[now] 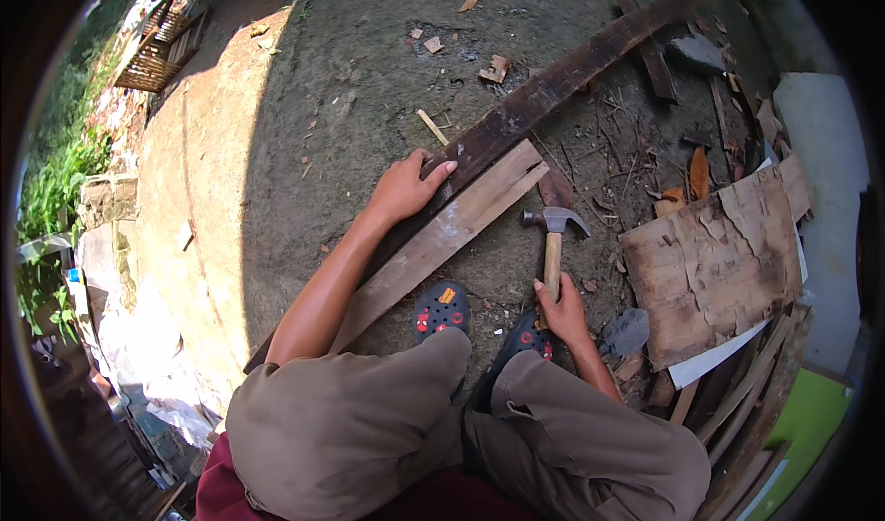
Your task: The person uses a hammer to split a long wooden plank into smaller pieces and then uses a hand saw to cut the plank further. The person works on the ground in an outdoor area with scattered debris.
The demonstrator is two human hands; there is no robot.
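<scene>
A claw hammer [552, 249] with a wooden handle stands nearly upright in my right hand [562, 311], its metal head at the top and the claw toward the right. My fingers are wrapped round the lower handle, above my right shoe. My left hand [412, 186] grips the edge of a long dark wooden plank [553, 92], thumb on the upper face and fingers over the far side. This plank runs from lower left to upper right. Alongside it, on the near side, lies a shorter pale board [442, 235] with a split end.
On the right, a peeling plywood sheet [714, 263] leans over stacked wood strips [756, 387]. A grey stone [625, 332] lies near my right hand; another rock [696, 53] sits by the plank's far end. Wood scraps [495, 69] dot the ground. A wicker basket [152, 60] stands far left.
</scene>
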